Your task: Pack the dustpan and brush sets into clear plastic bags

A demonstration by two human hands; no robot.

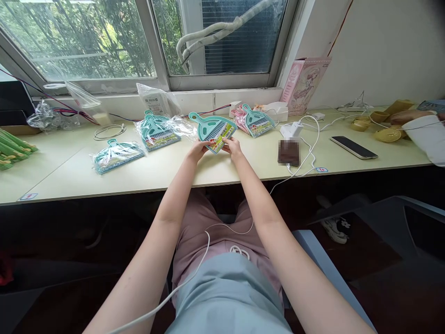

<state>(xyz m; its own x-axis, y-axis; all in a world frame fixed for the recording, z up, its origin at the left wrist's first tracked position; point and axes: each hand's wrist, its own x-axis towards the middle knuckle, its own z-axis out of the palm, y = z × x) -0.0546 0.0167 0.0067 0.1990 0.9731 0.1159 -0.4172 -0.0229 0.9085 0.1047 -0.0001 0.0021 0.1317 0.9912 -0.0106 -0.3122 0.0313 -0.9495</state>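
Between my hands, just above the table, is a teal mini dustpan and brush set (212,129) with a yellow printed card across its front. My left hand (199,149) grips its lower left edge, thumb on the card. On the lower right edge, my right hand (232,146) pinches the card's corner. To the left lie a dustpan set in clear wrap (118,155) and more teal dustpan sets (158,132), apparently stacked, beside crumpled clear plastic. Another teal dustpan set (257,121) lies to the right, against something pink.
A phone (353,147), a brown blurred item (289,153) and white cables (314,139) lie to the right. A pink box (306,86) stands by the wall. Green stalks (14,148) lie far left. At the far right edge, another person's hand (410,117) is near yellow rolls.
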